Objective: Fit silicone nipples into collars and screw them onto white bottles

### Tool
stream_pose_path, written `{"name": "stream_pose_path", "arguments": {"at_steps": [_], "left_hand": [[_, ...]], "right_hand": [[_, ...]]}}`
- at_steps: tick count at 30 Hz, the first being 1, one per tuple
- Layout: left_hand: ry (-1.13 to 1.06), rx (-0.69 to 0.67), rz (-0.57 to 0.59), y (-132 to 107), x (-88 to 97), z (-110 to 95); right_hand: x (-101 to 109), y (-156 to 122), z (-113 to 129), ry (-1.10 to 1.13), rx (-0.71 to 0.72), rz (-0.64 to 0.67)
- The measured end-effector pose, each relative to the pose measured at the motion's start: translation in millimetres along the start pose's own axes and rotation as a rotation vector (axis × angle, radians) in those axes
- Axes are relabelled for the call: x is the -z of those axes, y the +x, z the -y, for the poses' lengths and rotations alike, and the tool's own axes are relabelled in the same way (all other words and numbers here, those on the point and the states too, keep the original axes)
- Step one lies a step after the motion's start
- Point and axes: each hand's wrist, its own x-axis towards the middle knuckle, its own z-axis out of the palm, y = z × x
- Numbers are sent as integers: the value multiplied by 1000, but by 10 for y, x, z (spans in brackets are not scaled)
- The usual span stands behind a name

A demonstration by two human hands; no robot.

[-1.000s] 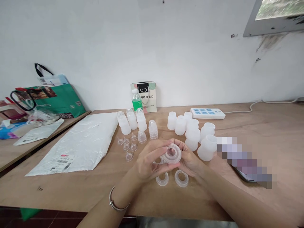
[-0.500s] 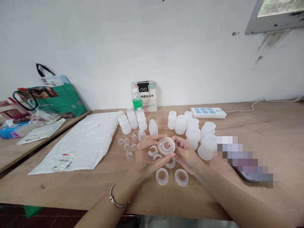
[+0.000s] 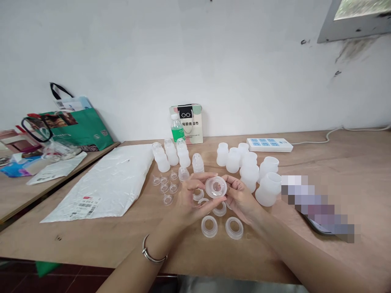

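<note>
Both hands hold a translucent baby bottle collar ring (image 3: 210,194) up over the table, its round face turned toward me. My left hand (image 3: 188,201) grips it between thumb and fingers from the left. On the right edge, the fingers of my right hand (image 3: 242,201) are closed on it; a clear part, perhaps a nipple, shows in its middle. Below lie several loose collar rings (image 3: 209,226). Several clear nipples (image 3: 164,188) sit to the left, near a clear cap (image 3: 183,174). Open frosted bottle bodies (image 3: 268,189) stand to the right.
Capped bottles (image 3: 183,156) stand behind my left hand, before a drink bottle (image 3: 177,129) and a paper bag (image 3: 194,126). A white mailing bag (image 3: 113,183) lies left. A power strip (image 3: 269,145) and a blurred-over phone (image 3: 322,228) are on the right.
The view has shifted slightly, so everything appears a little further right. Both hands keep their hold on the collar ring, which is tilted slightly differently.
</note>
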Motion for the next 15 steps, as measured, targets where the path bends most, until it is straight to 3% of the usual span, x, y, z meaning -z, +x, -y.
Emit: {"name": "stream_pose_path", "arguments": {"at_steps": [10, 13, 15], "left_hand": [[78, -48, 18, -37, -81, 124], [122, -85, 99, -37, -86, 166], [94, -119, 163, -49, -75, 201]], "right_hand": [[27, 1, -53, 169, -49, -4], [-13, -27, -21, 179, -115, 64], [-46, -57, 3, 124, -69, 86]]}}
